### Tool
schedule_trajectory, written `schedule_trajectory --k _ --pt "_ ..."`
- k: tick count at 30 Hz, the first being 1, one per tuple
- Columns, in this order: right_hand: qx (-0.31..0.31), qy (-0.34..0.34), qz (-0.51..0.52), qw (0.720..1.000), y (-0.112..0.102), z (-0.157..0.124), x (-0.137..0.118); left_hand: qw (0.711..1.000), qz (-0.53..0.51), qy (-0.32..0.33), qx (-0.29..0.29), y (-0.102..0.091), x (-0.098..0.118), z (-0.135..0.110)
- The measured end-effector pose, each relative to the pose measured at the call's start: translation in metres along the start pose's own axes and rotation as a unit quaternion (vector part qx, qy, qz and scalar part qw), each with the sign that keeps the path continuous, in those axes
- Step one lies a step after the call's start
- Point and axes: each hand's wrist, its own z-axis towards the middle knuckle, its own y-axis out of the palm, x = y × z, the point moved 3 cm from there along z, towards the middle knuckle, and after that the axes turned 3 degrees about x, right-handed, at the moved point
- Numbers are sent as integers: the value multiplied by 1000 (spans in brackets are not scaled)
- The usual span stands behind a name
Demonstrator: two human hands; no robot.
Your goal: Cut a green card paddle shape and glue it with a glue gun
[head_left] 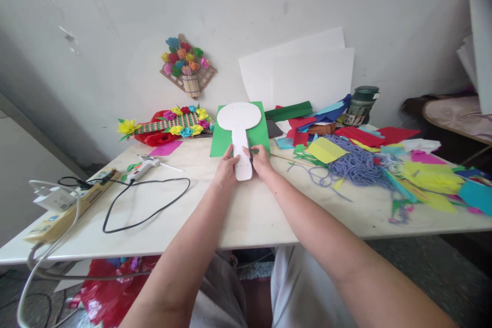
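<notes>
A white mushroom-shaped cutout, with a wide oval top and a straight stem, lies against a green sheet. Small dots or holes run near the top and the lower end of the stem. My left hand pinches the stem's left edge, thumb on its face. At the stem's right edge, my right hand is closed around a small dark tool; its kind is hidden by the fingers. The green sheet stands out behind the cutout on both sides.
A glue gun with a looping black cord lies left, beside a power strip. Behind it is a flower-trimmed woven piece. Purple yarn, coloured paper and a dark jar crowd the right.
</notes>
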Motion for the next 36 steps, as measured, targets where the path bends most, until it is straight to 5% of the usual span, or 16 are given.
schedule_trajectory --k 36 --pt "6 -21 -35 999 0 -7 -11 1000 9 -8 17 -3 -2 2"
